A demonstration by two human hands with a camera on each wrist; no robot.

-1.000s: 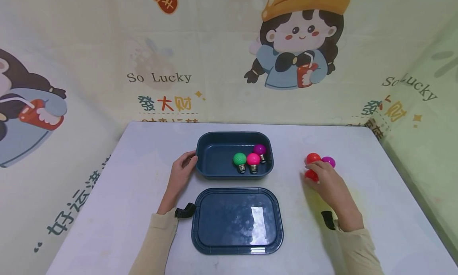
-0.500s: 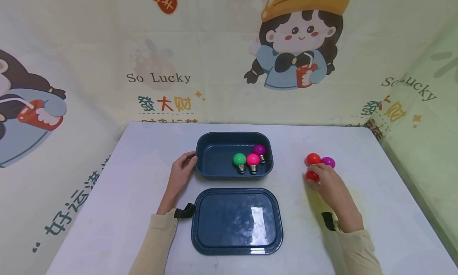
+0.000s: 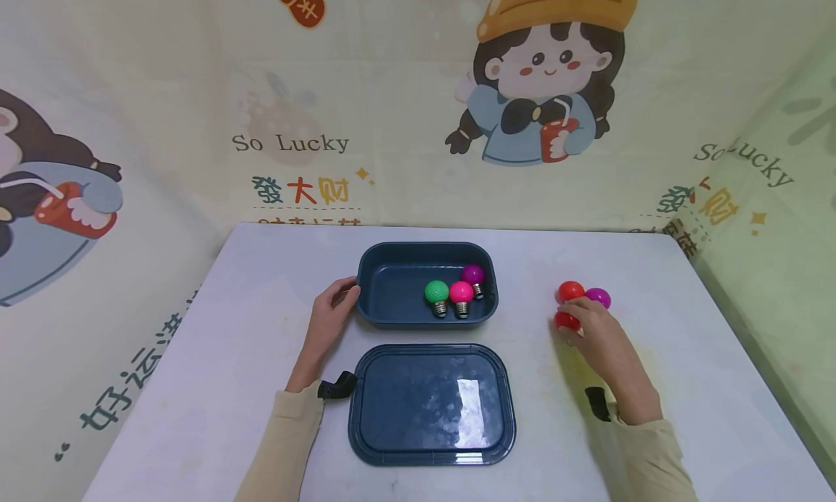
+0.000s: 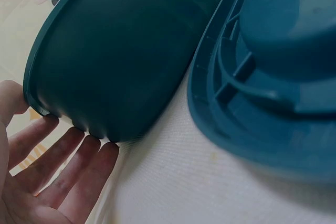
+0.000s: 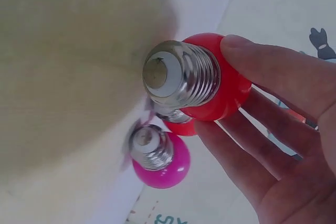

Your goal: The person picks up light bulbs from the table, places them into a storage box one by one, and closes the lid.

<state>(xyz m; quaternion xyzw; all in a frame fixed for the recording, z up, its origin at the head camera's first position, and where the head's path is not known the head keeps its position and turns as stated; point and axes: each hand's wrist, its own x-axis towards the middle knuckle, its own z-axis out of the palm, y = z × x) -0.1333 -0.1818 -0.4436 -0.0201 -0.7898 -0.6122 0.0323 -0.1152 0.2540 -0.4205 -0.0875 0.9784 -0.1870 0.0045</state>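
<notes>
My right hand (image 3: 599, 331) pinches a red light bulb (image 5: 231, 90) by its globe between thumb and fingers; its metal screw base points toward the right wrist camera. Just beyond it are a second red bulb (image 3: 571, 290), partly hidden by the hand, and a purple bulb (image 3: 599, 297). On the left, fingertips of my left hand (image 3: 330, 312) touch the outer end wall of a dark blue box (image 3: 392, 291), its thumb at the rim. Inside the box, toward its right end, lie a green bulb (image 3: 436, 292), a pink bulb (image 3: 461, 292) and a purple bulb (image 3: 472, 275).
A dark blue lid (image 3: 431, 408) lies flat on the white table (image 3: 196, 386), in front of the box. Behind the table's far edge hangs a printed cloth (image 3: 405, 125), which also covers both sides.
The red bulb in my right hand has shifted very slightly left. My left hand and the bulbs in the box stay where they were.
</notes>
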